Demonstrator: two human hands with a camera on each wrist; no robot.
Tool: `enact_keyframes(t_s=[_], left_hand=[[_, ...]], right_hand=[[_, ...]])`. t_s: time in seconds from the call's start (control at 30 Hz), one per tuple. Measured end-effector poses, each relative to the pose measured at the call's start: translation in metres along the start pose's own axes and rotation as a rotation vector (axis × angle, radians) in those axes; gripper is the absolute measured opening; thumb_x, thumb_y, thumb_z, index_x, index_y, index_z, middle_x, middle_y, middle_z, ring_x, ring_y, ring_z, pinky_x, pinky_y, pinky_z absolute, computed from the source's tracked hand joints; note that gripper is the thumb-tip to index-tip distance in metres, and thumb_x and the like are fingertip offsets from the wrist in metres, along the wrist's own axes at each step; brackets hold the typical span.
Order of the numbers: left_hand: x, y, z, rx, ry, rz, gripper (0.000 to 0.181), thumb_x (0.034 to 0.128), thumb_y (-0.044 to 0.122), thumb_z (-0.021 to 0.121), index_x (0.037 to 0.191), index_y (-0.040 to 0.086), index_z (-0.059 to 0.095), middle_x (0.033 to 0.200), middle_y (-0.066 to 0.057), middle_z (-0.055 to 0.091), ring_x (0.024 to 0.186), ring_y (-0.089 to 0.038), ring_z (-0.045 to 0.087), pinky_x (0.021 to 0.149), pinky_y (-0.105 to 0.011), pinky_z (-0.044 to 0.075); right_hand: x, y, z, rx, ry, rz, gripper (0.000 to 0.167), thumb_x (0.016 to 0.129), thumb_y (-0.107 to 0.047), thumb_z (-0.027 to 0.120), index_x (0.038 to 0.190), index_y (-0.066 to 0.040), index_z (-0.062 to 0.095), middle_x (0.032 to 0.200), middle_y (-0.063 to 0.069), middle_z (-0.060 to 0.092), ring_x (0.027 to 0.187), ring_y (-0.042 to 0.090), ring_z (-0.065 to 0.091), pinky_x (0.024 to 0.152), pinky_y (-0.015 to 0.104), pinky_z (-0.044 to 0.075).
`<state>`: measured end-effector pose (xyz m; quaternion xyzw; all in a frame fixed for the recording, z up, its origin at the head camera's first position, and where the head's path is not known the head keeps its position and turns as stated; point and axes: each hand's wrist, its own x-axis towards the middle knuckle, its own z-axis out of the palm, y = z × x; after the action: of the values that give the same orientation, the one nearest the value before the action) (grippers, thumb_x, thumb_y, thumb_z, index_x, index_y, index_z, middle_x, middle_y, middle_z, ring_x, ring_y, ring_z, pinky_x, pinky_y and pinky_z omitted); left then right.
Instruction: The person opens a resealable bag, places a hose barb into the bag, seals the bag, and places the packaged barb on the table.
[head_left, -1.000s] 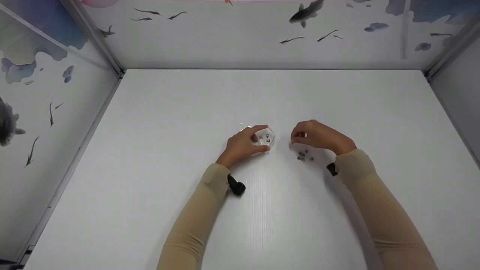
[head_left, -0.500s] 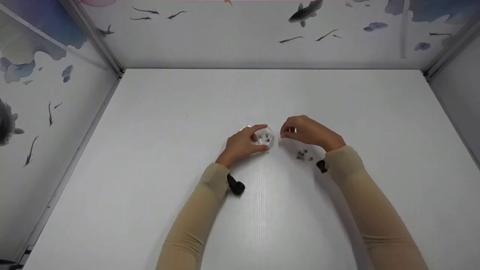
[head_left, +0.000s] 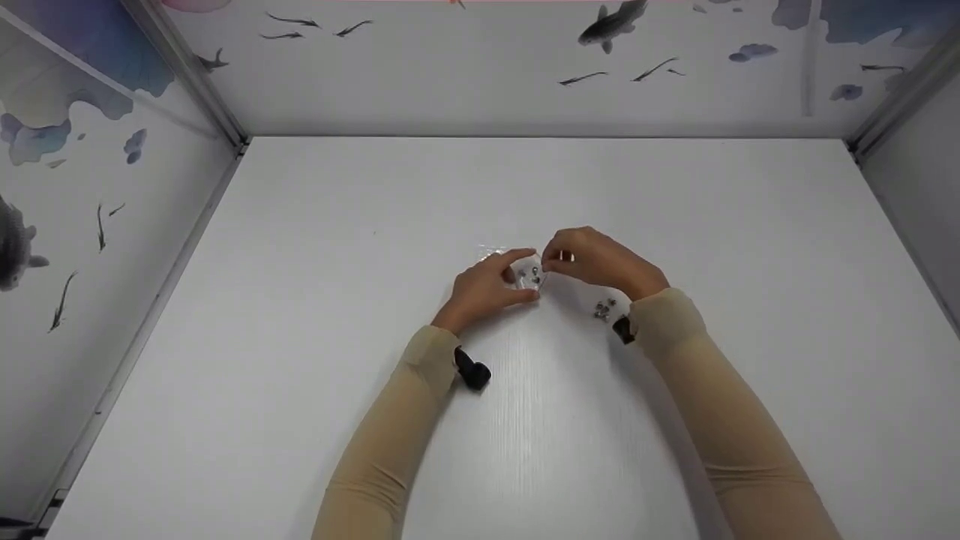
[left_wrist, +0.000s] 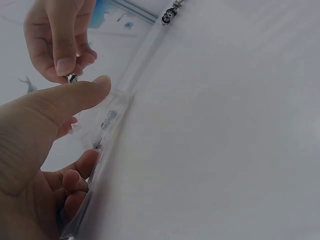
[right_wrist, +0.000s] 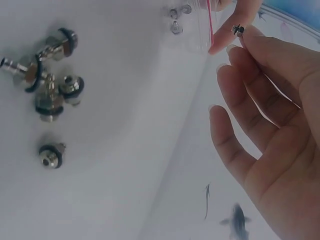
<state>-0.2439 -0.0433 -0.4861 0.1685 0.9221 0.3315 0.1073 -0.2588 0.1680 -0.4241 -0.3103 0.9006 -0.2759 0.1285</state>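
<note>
Since the earlier head frame, the right hand point(head_left: 600, 259) has moved leftward beside the clear bag point(head_left: 529, 280) gripped by the left hand point(head_left: 484, 292). From the left wrist, the right hand pinches a metal fitting point(left_wrist: 73, 78) beyond the left thumb; bag contact is hard to judge. From the right wrist, loose fittings point(right_wrist: 49, 100) lie apart from that hand's fingertips.

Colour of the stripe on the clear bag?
Pinkish red; the stripe shows best in the right wrist view.
</note>
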Motion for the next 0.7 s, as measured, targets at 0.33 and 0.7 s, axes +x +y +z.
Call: enact_keyframes(t_s=[0.33,0.7], left_hand=[[0.0004,0.0,0.0009,0.015,-0.002,-0.002,0.07,0.08,0.052,0.072,0.142,0.039,0.044,0.1,0.005,0.059,0.087,-0.011,0.054,0.079,-0.037,0.042],[-0.0012,0.001,-0.0002,0.0,-0.005,-0.014,0.068,0.0802,0.052,0.072,0.142,0.041,0.044,0.1,0.006,0.058,0.09,-0.011,0.053,0.083,-0.039,0.042]], right_hand=[[0.0023,-0.0013,0.0011,-0.007,0.011,-0.026,0.018,0.093,-0.01,0.063,0.107,-0.001,0.07,0.101,0.01,0.069,0.09,0.022,0.062,0.077,0.036,0.049],[-0.0012,0.0002,-0.0025,-0.03,0.016,-0.034,0.017,0.091,-0.009,0.065,0.106,-0.002,0.071,0.102,0.01,0.069,0.089,0.022,0.062,0.077,0.036,0.05]])
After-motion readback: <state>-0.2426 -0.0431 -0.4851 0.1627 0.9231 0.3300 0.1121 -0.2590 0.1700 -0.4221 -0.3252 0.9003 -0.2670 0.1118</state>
